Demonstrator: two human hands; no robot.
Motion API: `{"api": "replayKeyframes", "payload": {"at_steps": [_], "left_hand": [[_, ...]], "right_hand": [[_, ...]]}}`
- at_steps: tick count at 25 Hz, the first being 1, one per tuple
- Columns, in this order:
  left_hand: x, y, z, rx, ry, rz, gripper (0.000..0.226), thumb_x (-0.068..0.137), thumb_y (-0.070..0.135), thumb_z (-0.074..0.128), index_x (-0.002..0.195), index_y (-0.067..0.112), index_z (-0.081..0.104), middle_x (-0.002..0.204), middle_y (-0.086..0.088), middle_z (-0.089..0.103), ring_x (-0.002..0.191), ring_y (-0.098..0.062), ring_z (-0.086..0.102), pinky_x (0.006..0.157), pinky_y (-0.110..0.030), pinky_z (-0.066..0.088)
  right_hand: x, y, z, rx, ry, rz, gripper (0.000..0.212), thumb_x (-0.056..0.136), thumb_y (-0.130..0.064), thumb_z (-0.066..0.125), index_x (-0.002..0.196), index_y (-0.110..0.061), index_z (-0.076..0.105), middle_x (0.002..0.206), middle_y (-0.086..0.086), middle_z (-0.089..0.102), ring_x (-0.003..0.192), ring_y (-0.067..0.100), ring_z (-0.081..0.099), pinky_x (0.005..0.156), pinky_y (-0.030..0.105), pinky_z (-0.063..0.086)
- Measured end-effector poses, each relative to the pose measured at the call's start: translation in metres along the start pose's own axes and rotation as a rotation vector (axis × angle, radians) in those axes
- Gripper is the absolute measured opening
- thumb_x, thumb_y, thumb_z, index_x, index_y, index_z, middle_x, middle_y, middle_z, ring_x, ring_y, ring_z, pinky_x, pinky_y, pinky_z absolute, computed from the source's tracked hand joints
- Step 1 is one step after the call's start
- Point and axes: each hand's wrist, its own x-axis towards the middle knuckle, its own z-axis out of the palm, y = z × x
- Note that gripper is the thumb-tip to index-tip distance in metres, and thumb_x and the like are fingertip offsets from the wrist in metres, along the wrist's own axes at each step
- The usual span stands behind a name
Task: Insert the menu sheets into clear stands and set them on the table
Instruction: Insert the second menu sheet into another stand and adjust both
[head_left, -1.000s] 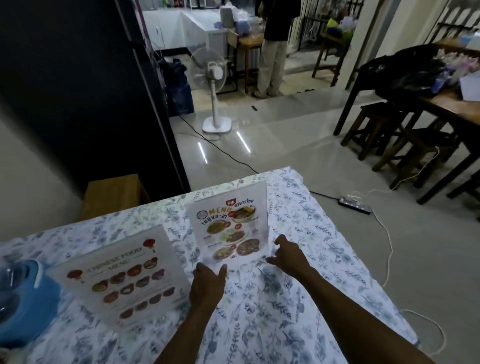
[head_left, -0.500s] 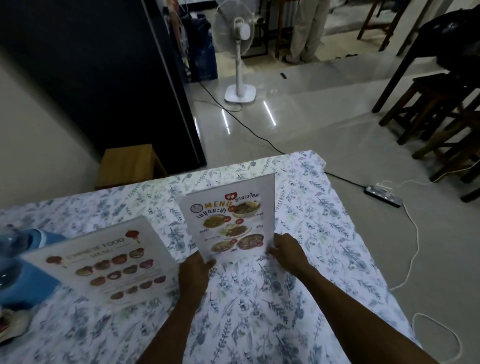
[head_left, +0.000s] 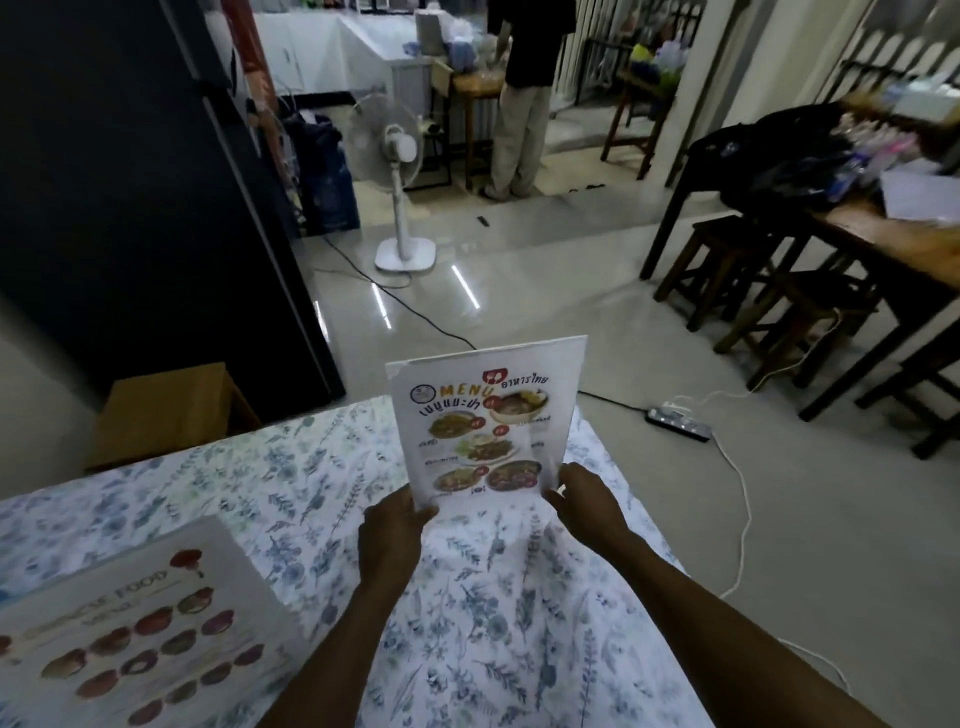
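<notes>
A Thai food menu in a clear stand (head_left: 485, 423) is held upright between both hands, lifted clear of the floral tablecloth (head_left: 488, 623) and tilted slightly to the right. Its printed face, with the word MENU and several dish photographs, is turned toward the wearer. The lower left corner is pinched by the left hand (head_left: 390, 530), thumb on the front face and the remaining fingers hidden behind. The lower right corner is gripped by the right hand (head_left: 587, 506), whose fingertips are curled against the edge of the stand; the base of the stand cannot be made out clearly.

To the lower left of the left hand, well apart from it, a second menu stand headed CHINESE FOOD (head_left: 135, 629) is seen on the cloth-covered table, its print blurred. Beyond the left hand, past the far table edge, a low wooden stool (head_left: 171, 410) is set against a dark cabinet (head_left: 130, 182). Straight ahead of the hands, a white pedestal fan (head_left: 395, 166) is stood on the glossy floor, and behind it a person in light trousers (head_left: 519, 104) is seen standing at a counter. To the right of the right hand, a power strip (head_left: 678, 423) with a white cable is laid on the floor, with dark wooden stools (head_left: 737, 270) and a cluttered wooden table (head_left: 893, 234) further off
</notes>
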Motion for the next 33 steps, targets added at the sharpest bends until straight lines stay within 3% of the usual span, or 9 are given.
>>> {"api": "replayKeyframes", "payload": {"at_steps": [5,9,16,21,28,33], "left_hand": [[0.04,0.042,0.034,-0.076,-0.027,-0.047,0.032,0.086,0.035,0.071,0.115,0.022,0.071,0.108,-0.002,0.075,0.09,-0.022,0.07,0.075,-0.035,0.054],[0.082,0.069,0.069,-0.054,0.017,-0.045,0.034,0.086,0.038,0.072,0.114,0.019,0.07,0.107,-0.004,0.074,0.091,-0.024,0.069,0.076,-0.036,0.055],[0.166,0.101,0.1,0.016,0.082,-0.089,0.023,0.085,0.037,0.072,0.091,0.015,0.068,0.079,0.002,0.067,0.071,-0.021,0.064,0.057,-0.029,0.043],[0.219,0.095,0.109,0.1,0.106,-0.111,0.032,0.082,0.041,0.074,0.075,0.014,0.059,0.072,-0.001,0.063,0.072,-0.027,0.065,0.06,-0.036,0.045],[0.25,0.088,0.122,0.09,0.094,-0.095,0.022,0.083,0.034,0.075,0.096,0.016,0.071,0.083,0.001,0.066,0.076,-0.017,0.06,0.061,-0.028,0.037],[0.258,0.079,0.135,0.086,0.074,-0.133,0.026,0.082,0.033,0.076,0.099,0.014,0.072,0.084,0.001,0.07,0.076,-0.016,0.065,0.056,-0.02,0.039]], "right_hand": [[0.048,0.026,-0.042,-0.033,-0.001,-0.001,0.02,0.091,-0.037,0.057,0.098,-0.019,0.061,0.095,0.003,0.066,0.09,0.025,0.063,0.072,0.039,0.052],[0.111,0.043,-0.074,-0.072,-0.018,-0.066,0.025,0.093,-0.035,0.057,0.105,-0.014,0.061,0.105,0.008,0.068,0.095,0.028,0.064,0.071,0.035,0.049],[0.229,0.053,-0.081,-0.156,-0.036,-0.216,0.026,0.093,-0.034,0.058,0.105,-0.011,0.06,0.106,0.011,0.07,0.094,0.03,0.065,0.066,0.031,0.04],[0.284,0.052,-0.062,-0.043,-0.057,-0.254,0.021,0.089,-0.032,0.061,0.105,-0.017,0.061,0.102,0.004,0.072,0.087,0.023,0.068,0.069,0.037,0.056],[0.327,0.059,-0.038,-0.064,-0.045,-0.297,0.014,0.089,-0.021,0.06,0.097,-0.011,0.065,0.096,0.006,0.071,0.086,0.024,0.067,0.064,0.028,0.043],[0.333,0.076,-0.018,-0.068,-0.095,-0.247,0.014,0.089,-0.025,0.052,0.085,-0.017,0.062,0.09,0.003,0.071,0.082,0.024,0.067,0.066,0.037,0.056]]}}
